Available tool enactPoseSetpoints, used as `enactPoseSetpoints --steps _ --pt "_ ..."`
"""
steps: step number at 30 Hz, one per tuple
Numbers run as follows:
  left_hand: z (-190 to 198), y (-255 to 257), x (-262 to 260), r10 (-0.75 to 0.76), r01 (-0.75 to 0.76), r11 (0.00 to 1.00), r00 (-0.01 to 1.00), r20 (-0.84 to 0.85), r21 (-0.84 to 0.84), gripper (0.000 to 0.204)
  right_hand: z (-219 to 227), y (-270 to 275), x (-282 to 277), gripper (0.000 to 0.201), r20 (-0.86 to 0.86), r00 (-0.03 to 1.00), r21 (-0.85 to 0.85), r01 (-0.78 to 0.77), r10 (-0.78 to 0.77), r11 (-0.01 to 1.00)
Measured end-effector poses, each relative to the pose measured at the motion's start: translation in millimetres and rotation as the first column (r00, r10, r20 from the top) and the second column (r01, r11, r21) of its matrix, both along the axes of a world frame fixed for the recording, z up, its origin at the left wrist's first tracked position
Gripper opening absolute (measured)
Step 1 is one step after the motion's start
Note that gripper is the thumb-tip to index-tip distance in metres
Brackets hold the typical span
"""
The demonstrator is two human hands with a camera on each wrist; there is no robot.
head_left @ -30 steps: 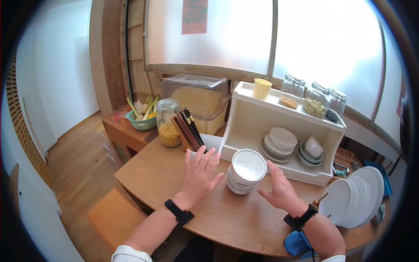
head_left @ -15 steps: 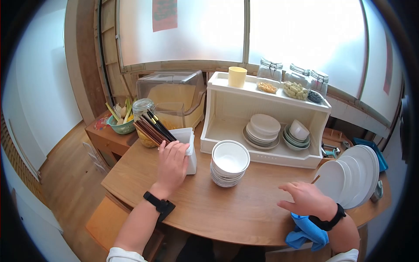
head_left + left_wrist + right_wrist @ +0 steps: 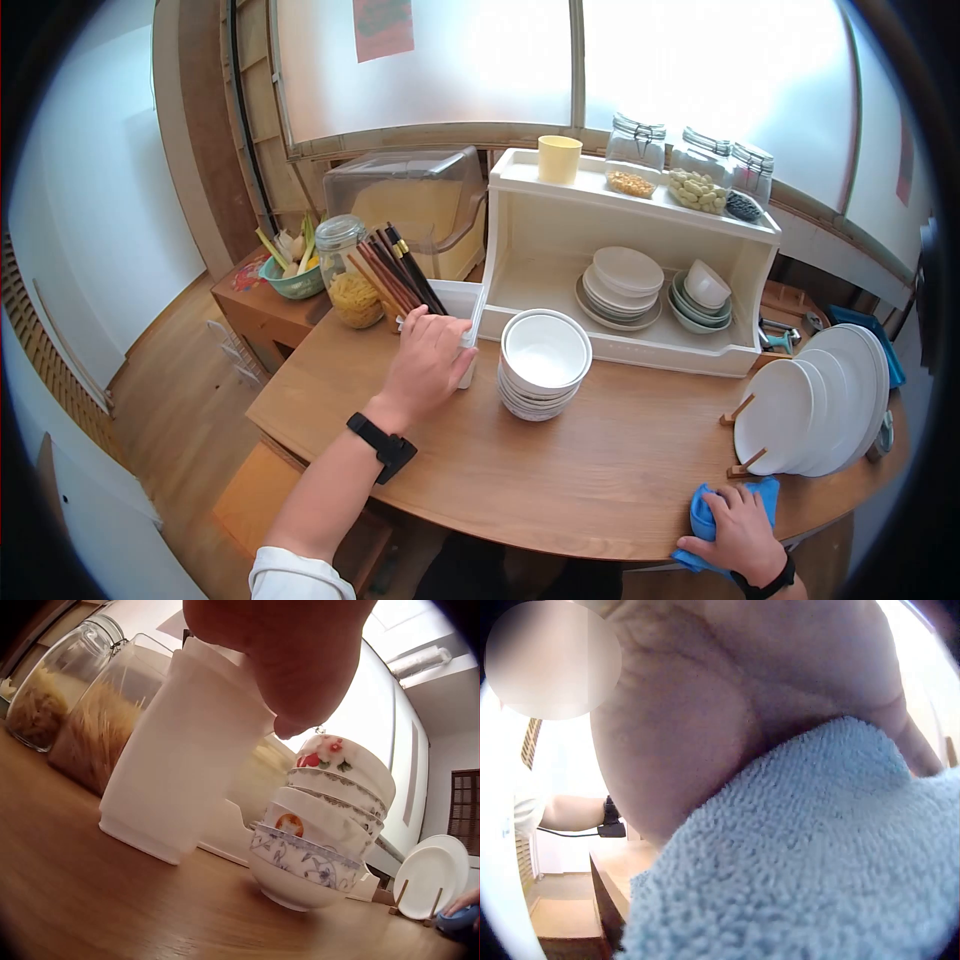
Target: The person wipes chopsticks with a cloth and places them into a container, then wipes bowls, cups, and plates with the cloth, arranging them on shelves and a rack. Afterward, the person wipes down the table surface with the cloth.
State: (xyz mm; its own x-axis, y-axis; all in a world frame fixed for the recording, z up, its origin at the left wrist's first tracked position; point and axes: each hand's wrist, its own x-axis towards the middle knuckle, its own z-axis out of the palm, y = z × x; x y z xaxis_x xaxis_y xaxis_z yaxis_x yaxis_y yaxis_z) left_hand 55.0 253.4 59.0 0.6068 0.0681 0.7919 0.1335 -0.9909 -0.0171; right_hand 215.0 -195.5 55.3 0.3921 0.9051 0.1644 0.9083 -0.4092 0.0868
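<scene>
My left hand (image 3: pixel 425 362) grips the near rim of a white plastic container (image 3: pixel 169 761), its palm over the top and the thumb down the side in the left wrist view. Dark and brown chopsticks (image 3: pixel 402 268) lean out of the container's left side. Just right of this hand stands a stack of white bowls (image 3: pixel 545 350); their outer sides carry flower and scroll patterns in the left wrist view. At the table's front right, my right hand (image 3: pixel 742 532) grasps a bunched blue terry cloth (image 3: pixel 810 847). Its fingertips are hidden in the right wrist view.
White plates (image 3: pixel 785 420) stand in a wooden rack near the right edge. Behind the bowls, a white shelf (image 3: pixel 520 225) holds dishes, a yellow cup (image 3: pixel 559 160) and glass jars. A pasta jar (image 3: pixel 350 285) and a lidded bin (image 3: pixel 410 195) are at the back left.
My left hand has gone from beside the bowls to the container's rim. My right hand has moved from the bowls to the front right and taken hold of the blue cloth.
</scene>
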Motion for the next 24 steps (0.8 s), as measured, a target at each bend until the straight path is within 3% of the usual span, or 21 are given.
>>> enactPoseSetpoints --steps 2,6,10,15,19,22,24 --pt "2.9 1.3 -0.5 0.005 -0.005 1.0 1.0 -0.024 -0.012 0.032 -28.4 -10.1 3.1 0.064 -0.127 0.982 0.036 0.146 -0.14 0.989" --pt "7.2 5.8 -2.3 -0.003 0.004 1.0 0.999 -0.037 0.031 0.031 -35.7 -0.9 0.0 0.039 -0.11 0.987 0.197 0.139 -0.119 0.97" --pt "14.8 10.7 -17.7 0.025 -0.02 0.998 0.996 -0.086 0.058 0.029 -44.2 3.2 12.4 0.024 -0.198 0.974 0.176 0.142 -0.106 0.974" --pt "28.4 19.5 -45.8 0.029 -0.037 0.999 0.982 -0.186 -0.037 0.027 -40.7 43.5 23.6 0.026 -0.132 0.977 0.269 -0.125 0.165 0.955" --pt "33.7 30.2 -57.9 -0.009 -0.021 0.992 0.973 -0.232 -0.128 0.026 -11.6 93.8 22.3 0.027 -0.078 0.961 0.254 -0.239 0.266 0.937" --pt "37.8 34.1 -62.4 0.006 -0.044 0.989 0.965 -0.261 -0.142 0.025 -6.3 118.9 25.0 0.033 -0.097 0.941 0.258 -0.291 0.325 0.921" --pt "36.6 38.2 -66.0 0.062 -0.077 0.995 0.977 -0.206 -0.064 0.023 -13.0 124.3 29.6 0.052 -0.105 0.928 0.161 -0.339 0.358 0.927"
